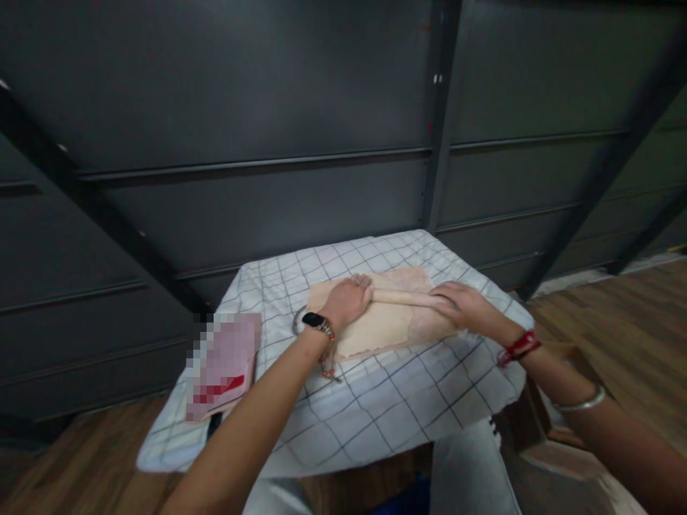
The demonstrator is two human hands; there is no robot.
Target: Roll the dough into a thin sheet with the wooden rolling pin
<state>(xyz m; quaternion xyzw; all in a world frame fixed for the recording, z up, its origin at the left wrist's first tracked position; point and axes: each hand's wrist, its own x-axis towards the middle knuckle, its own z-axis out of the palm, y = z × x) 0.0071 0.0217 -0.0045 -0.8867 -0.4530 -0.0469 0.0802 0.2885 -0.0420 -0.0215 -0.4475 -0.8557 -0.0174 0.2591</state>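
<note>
A pale wooden rolling pin lies crosswise on a thin, flat beige sheet whose material I cannot tell for certain. My left hand is closed over the pin's left end, its fingers partly hidden. The right end is under my right hand, with the fingers bent over it. A lighter, whitish patch shows on the sheet near my right hand.
A checked white cloth covers the small table. At its left edge lies a pink, pixelated flat item. A dark metal panel wall stands behind the table. An open cardboard box sits on the floor at right.
</note>
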